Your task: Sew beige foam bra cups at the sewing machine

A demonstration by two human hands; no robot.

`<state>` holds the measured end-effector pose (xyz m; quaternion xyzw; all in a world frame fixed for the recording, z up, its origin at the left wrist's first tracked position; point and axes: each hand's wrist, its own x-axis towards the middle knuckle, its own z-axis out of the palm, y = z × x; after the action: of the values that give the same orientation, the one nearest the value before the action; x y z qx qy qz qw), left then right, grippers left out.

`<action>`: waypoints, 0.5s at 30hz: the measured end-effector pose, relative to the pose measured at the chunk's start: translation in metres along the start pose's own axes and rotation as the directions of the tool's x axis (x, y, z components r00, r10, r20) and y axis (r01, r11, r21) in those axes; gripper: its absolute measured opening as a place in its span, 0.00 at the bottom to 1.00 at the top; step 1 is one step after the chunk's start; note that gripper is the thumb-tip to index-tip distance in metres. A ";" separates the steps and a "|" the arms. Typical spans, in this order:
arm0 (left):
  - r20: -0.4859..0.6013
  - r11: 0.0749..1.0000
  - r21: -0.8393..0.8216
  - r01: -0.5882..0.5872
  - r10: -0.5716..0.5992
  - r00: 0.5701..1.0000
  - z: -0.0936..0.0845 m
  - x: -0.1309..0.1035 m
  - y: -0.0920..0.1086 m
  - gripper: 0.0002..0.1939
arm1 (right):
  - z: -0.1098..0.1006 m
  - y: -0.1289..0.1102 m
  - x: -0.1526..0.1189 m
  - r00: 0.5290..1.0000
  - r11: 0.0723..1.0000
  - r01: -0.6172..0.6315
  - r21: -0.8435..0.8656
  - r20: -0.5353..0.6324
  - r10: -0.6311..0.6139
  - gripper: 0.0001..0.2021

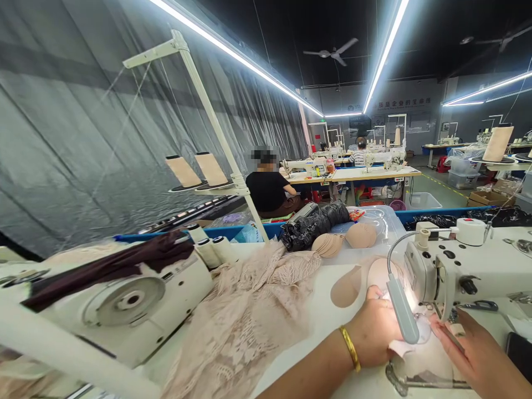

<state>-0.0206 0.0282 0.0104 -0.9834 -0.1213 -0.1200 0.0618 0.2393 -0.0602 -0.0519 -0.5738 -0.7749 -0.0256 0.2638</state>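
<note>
A pale beige bra cup (pixel 380 272) lies at the sewing machine (pixel 461 266), with a loose pale fabric edge (pixel 403 348) under the needle area. My left hand (pixel 376 324), with a gold bangle at the wrist, is closed over the cup; the lamp head hides some of its fingers. From the right, my right hand (pixel 469 343) reaches in beside the needle, its fingers together and fingertips on the fabric. A bendable work lamp (pixel 402 310) lights the spot. Left of my hands a flat beige cup piece (pixel 347 286) rests on the table.
Beige lace (pixel 253 299) heaps across the table's middle. Stacked cups (pixel 328 245) and a black plastic bundle (pixel 316 224) are behind it. Another machine (pixel 133 299) and a thread stand (pixel 211 122) occupy the left. Small scissors (pixel 480 305) lie behind my right hand. A person (pixel 268 188) sits ahead.
</note>
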 end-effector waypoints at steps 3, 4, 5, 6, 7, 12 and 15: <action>0.002 0.997 -0.066 0.047 -0.047 0.999 -0.002 0.000 0.002 0.06 | 0.002 0.005 -0.002 1.000 1.000 -0.006 -0.015 0.021 0.006 0.25; 0.003 0.996 -0.074 0.050 -0.050 0.999 -0.002 -0.001 0.002 0.06 | 0.001 0.006 -0.002 0.999 1.000 0.012 -0.011 0.034 -0.012 0.24; 0.003 0.995 -0.078 0.053 -0.053 0.999 -0.002 -0.001 0.002 0.05 | 0.000 0.007 -0.002 0.999 1.000 0.030 -0.003 0.042 -0.029 0.23; 0.005 0.995 -0.083 0.055 -0.055 0.998 -0.002 -0.001 0.002 0.05 | -0.001 0.007 -0.001 0.998 0.999 0.044 0.007 0.047 -0.044 0.22; 0.007 0.995 -0.087 0.056 -0.056 0.998 -0.002 -0.001 0.002 0.04 | -0.003 0.008 -0.001 0.997 0.999 0.053 0.012 0.048 -0.054 0.22; 0.015 0.993 -0.101 0.062 -0.061 0.998 -0.002 -0.003 0.001 0.03 | -0.006 0.012 0.001 0.988 0.991 0.122 -0.053 0.103 -0.116 0.22; -0.004 0.991 -0.110 0.077 -0.078 0.997 -0.001 -0.004 0.002 0.05 | -0.003 0.020 -0.001 0.973 0.973 0.204 -0.110 0.137 -0.188 0.23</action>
<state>-0.0244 0.0248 0.0100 -0.9794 -0.1524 -0.1328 0.0033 0.2584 -0.0549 -0.0552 -0.5100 -0.8398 -0.0633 0.1750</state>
